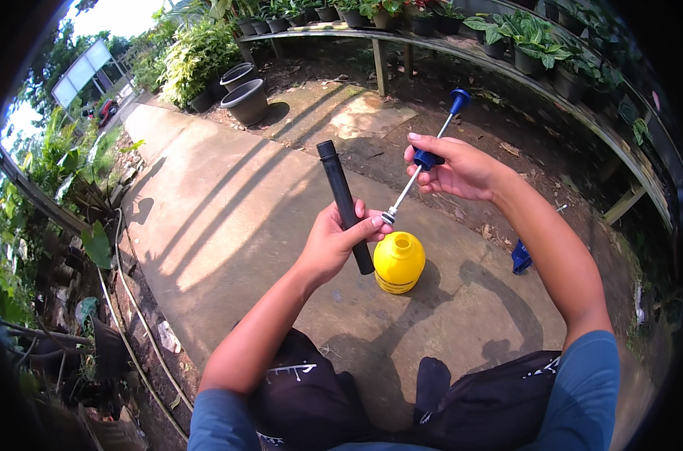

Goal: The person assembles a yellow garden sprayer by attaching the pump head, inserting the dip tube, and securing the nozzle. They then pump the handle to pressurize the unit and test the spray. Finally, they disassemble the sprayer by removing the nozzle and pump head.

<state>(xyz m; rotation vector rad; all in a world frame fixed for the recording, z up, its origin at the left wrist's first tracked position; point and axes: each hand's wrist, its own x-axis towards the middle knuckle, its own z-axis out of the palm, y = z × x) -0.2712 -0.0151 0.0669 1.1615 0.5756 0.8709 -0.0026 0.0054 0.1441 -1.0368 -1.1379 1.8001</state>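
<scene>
My left hand (pixel 328 242) is closed round a black plastic tube (pixel 340 177) with a threaded upper end, tilted a little to the left. Its thumb and fingers also touch the dark piston (pixel 388 217) at the lower end of a metal pump rod (pixel 409 186). My right hand (pixel 462 171) pinches the blue collar (pixel 429 158) partway up that rod, which slants up to a blue knob (pixel 459 98). The rod is outside the tube. Just below my left fingertips, a yellow bottle (pixel 399 264) stands upright with its mouth uncovered.
A blue sprayer head (pixel 520 257) lies on the ground beyond my right forearm. Long wooden benches (pixel 379 64) with potted plants curve round the back and right. Two empty dark pots (pixel 246 103) stand at the back left. A hose (pixel 131 331) runs along the left edge of the concrete path (pixel 214 248).
</scene>
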